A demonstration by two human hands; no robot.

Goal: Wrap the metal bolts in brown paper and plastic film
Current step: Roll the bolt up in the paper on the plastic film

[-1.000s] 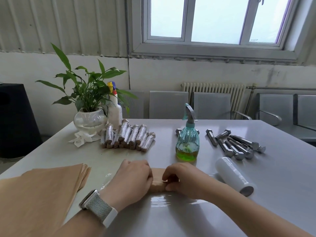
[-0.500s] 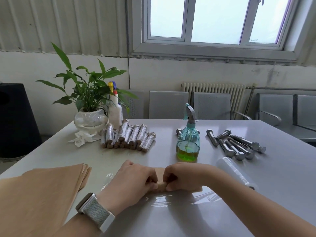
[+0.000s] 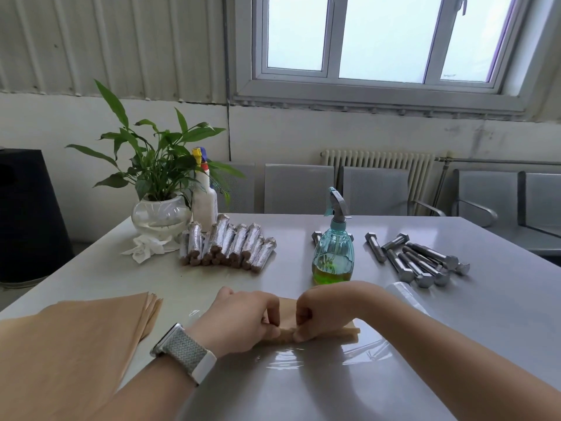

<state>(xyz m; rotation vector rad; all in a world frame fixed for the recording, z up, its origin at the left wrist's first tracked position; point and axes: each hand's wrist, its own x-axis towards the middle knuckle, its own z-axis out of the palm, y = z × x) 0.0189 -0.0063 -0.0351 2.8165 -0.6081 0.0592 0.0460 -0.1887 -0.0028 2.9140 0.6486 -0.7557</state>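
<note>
Item in hand: one paper-wrapped roll [image 3: 287, 335], brown, lying across the near middle of the grey table [image 3: 485, 314] on a sheet of clear plastic film [image 3: 318, 357] that spreads toward the viewer from under the fingers. Left hand [image 3: 239, 322], wrist bearing a woven-strap watch [image 3: 185, 352], curled with fingertips pinching the roll's left part; right hand [image 3: 326, 312], likewise curled, fingertips pressed on the roll just beside the left ones — both hands closed on the same roll, knuckles nearly meeting. The bolt inside is hidden by paper. A loose flap of brown paper [image 3: 288, 309] shows beyond the fingers, between the two hands; the roll's right end pokes out past the right hand. Left of the left hand: stack of brown paper sheets [image 3: 76, 344], flat, well apart from the roll. Right of the right hand, partly behind the forearm: roll of plastic film [image 3: 406, 296]. Beyond the right hand: teal spray bottle [image 3: 333, 253] holding green liquid, upright, near the knuckles; further right, bare metal bolts [image 3: 416, 259] in a loose cluster. Beyond the left hand: finished wrapped bolts [image 3: 227, 244], film-covered, piled side by side — behind them a white spray bottle [image 3: 205, 202], a potted plant [image 3: 158, 177] in a glass bowl, and crumpled tissue [image 3: 145, 247].
</note>
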